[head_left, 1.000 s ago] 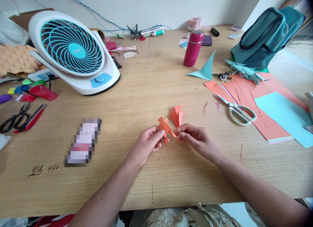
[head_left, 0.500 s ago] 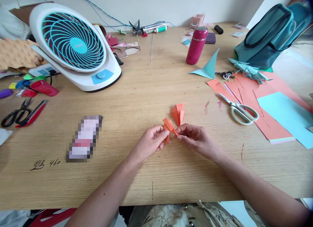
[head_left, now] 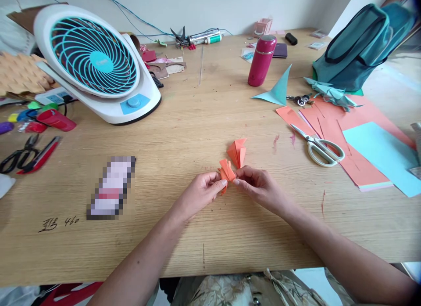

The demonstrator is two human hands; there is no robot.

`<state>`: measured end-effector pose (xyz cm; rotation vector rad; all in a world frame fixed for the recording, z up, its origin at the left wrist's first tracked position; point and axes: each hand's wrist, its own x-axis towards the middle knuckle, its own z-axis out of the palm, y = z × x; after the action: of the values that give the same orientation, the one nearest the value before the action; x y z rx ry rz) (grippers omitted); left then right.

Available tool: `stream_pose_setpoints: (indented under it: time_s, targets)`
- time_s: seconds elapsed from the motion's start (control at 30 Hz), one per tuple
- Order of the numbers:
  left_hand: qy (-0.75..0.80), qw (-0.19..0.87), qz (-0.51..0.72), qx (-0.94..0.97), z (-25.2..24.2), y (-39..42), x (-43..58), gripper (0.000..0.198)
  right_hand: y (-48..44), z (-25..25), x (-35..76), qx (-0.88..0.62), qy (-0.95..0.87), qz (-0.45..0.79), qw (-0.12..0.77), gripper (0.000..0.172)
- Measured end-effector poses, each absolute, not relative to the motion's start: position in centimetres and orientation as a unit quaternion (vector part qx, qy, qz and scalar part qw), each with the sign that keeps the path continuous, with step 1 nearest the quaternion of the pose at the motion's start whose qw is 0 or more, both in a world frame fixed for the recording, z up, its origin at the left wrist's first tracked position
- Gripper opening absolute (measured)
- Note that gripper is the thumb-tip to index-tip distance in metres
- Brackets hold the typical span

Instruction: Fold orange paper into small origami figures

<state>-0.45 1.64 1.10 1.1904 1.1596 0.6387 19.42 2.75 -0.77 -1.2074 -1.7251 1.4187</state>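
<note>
Between my two hands is a small piece of folded orange paper [head_left: 226,171], held just above the wooden table [head_left: 171,152]. My left hand [head_left: 206,187] pinches its left side between thumb and fingers. From the other side, my right hand [head_left: 258,183] grips its right edge, thumb in front and fingers curled behind. Part of the folds is covered by my fingertips. A second folded orange paper piece [head_left: 237,151] with pointed, pleated flaps lies just beyond my hands.
Scissors with white handles [head_left: 324,151] rest partly on orange paper sheets [head_left: 358,170] at the right. A pixelated phone-like object [head_left: 112,187] lies left of my arms. Farther back stand a fan [head_left: 98,64], a magenta flask [head_left: 262,60] and a teal bag [head_left: 351,47].
My right hand has moved closer to my left, and the right flap of the held orange paper now sits nearer its body. The view has shifted slightly.
</note>
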Motion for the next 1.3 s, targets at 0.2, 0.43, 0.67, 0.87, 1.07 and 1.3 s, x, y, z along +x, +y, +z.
stream_pose_setpoints:
  time_s: [0.2,0.43,0.67,0.87,1.07,1.3]
  targets:
    - [0.543,0.558,0.272,0.566,0.0,2.0,-0.9,0.028,2.8,-1.0,19.5,-0.478,-0.663,0.482,0.316,0.026]
    - [0.599,0.481,0.225,0.599,-1.4,2.5,-1.3,0.029,2.7,-1.1,20.1,-0.487,-0.724,0.373,0.317,0.017]
    - [0.590,0.477,0.204,0.618,-0.2,2.4,-1.7,0.032,2.8,-1.2,20.0,-0.484,-0.730,0.371,0.308,0.021]
    - [0.608,0.426,0.211,0.636,0.1,2.7,-2.3,0.024,2.7,-0.9,20.0,-0.493,-0.729,0.364,0.306,0.022]
    - [0.608,0.432,0.222,0.628,0.5,3.0,-2.9,0.020,2.6,-1.1,19.9,-0.484,-0.727,0.372,0.314,0.020]
    - [0.590,0.471,0.255,0.604,-0.1,3.1,-2.3,0.027,2.7,-1.2,19.1,-0.494,-0.717,0.383,0.309,0.024]
